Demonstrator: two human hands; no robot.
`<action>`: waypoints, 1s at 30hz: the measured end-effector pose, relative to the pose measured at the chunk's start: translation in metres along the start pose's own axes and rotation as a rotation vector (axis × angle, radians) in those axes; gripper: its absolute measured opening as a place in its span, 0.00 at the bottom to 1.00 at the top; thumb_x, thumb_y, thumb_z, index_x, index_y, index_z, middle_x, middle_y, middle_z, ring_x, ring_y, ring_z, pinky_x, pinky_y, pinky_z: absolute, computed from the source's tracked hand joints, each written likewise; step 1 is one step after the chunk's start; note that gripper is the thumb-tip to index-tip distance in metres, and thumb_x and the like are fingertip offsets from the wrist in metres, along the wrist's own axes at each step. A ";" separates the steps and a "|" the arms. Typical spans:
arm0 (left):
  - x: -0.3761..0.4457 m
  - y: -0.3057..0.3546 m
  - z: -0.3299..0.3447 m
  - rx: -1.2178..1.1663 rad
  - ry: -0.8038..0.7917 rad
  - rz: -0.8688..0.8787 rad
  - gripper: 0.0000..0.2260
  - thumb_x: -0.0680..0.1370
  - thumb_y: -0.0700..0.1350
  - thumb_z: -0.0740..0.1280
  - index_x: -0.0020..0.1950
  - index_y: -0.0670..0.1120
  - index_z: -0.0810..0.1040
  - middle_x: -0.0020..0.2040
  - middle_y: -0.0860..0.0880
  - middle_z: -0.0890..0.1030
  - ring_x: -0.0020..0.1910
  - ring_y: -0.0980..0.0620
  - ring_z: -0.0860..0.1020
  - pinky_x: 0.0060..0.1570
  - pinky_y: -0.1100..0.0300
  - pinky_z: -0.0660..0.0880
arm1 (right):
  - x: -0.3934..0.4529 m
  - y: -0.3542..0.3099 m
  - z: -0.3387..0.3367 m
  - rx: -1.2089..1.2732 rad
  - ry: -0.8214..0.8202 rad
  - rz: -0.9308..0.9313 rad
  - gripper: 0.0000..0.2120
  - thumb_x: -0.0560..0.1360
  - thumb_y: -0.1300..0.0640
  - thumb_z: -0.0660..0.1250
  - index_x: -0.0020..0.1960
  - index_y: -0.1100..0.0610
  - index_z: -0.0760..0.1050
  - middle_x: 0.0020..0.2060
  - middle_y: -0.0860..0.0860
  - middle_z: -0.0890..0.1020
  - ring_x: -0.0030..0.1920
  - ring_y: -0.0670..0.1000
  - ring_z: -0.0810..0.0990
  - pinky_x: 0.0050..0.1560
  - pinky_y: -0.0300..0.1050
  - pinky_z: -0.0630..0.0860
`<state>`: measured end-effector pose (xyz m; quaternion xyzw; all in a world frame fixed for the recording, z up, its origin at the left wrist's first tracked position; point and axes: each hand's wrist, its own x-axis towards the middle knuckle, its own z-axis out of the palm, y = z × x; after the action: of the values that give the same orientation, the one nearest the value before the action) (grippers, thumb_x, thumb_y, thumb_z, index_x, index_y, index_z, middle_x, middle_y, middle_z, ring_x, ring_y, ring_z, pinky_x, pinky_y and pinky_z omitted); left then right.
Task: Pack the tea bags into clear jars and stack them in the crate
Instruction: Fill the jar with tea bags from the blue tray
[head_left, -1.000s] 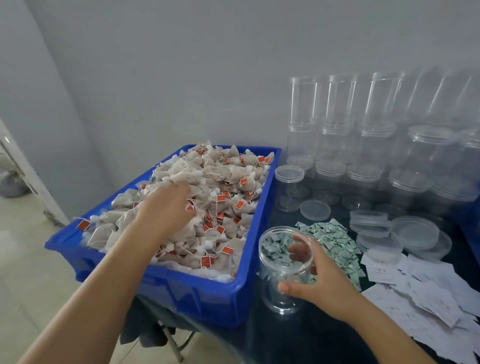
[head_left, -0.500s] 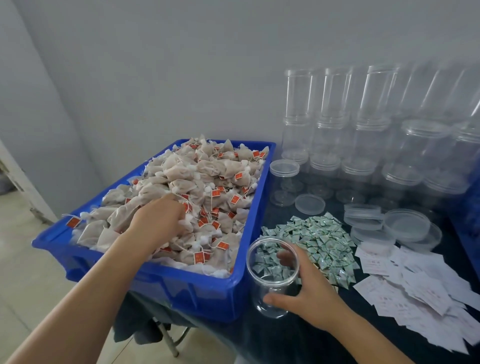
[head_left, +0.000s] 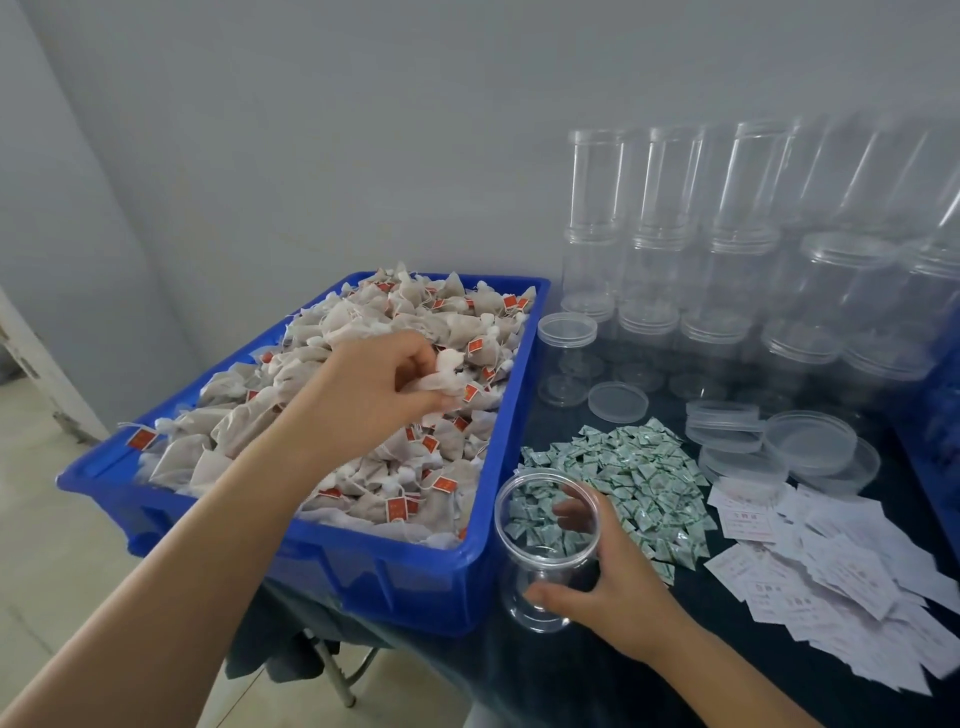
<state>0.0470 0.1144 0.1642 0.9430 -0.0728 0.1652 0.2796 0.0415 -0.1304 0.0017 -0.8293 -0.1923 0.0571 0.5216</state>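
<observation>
Tea bags (head_left: 332, 395): heaped high in blue bin (head_left: 431, 577), left half of table (head_left: 597, 686); red tags scattered thru pile.

Head view only.

Left hand (head_left: 371, 387) over pile mid-bin, grip curled round a small bunch of tea bags, thumb + fingers pinching, one red tag dangling at fingertips. Exact count in grip: couldn't tell.

Right hand (head_left: 618, 582) at front of table, grip wrapped round open jar (head_left: 545, 551), thumb on near wall, fingers behind seen thru plastic. Jar upright, lidless, just beside bin's right wall, looked empty; green seen thru it belonged to pile behind.

Green sachets (head_left: 618, 483) heaped just behind jar. White slips (head_left: 831, 561) spread to right. Loose lids (head_left: 774, 436) stacked near sachets, one lid (head_left: 618, 401) apart. Empty jars (head_left: 727, 270) stacked 2 high along wall. Blue edge far right, prob. the crate, too cropped to confirm.

Step in hand, judged: carry bunch from bin to jar mouth, drop in. To do well: lift clear of bin wall w/o snagging strings on neighbours; keep jar steady + vertical, mouth near bin so travel short; release low over opening so tags fall inside, not over rim. Light, floppy bags, likely to spill if grip loosened early. Task barely begun: no filled jar seen.
</observation>
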 end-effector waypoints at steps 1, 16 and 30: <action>-0.001 0.007 0.002 -0.040 -0.013 0.010 0.10 0.69 0.52 0.75 0.39 0.54 0.74 0.36 0.54 0.80 0.35 0.59 0.78 0.34 0.68 0.75 | 0.000 0.000 0.000 0.001 0.004 -0.001 0.41 0.55 0.33 0.76 0.59 0.19 0.55 0.57 0.25 0.69 0.63 0.29 0.68 0.54 0.27 0.67; -0.021 0.039 0.072 -0.181 -0.358 0.136 0.08 0.73 0.47 0.73 0.47 0.50 0.76 0.42 0.55 0.82 0.43 0.60 0.79 0.45 0.66 0.75 | -0.001 0.004 0.003 0.052 0.045 -0.053 0.42 0.58 0.37 0.78 0.62 0.21 0.56 0.59 0.27 0.71 0.63 0.32 0.71 0.55 0.21 0.66; -0.017 0.055 0.099 0.315 -0.515 0.356 0.04 0.77 0.41 0.63 0.43 0.48 0.75 0.44 0.51 0.79 0.44 0.52 0.76 0.46 0.56 0.75 | -0.002 0.003 0.003 0.151 0.033 -0.089 0.39 0.62 0.46 0.80 0.61 0.22 0.61 0.59 0.31 0.77 0.60 0.35 0.77 0.53 0.24 0.71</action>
<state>0.0456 0.0145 0.1077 0.9578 -0.2779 -0.0229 0.0701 0.0395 -0.1296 -0.0025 -0.7791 -0.2157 0.0344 0.5876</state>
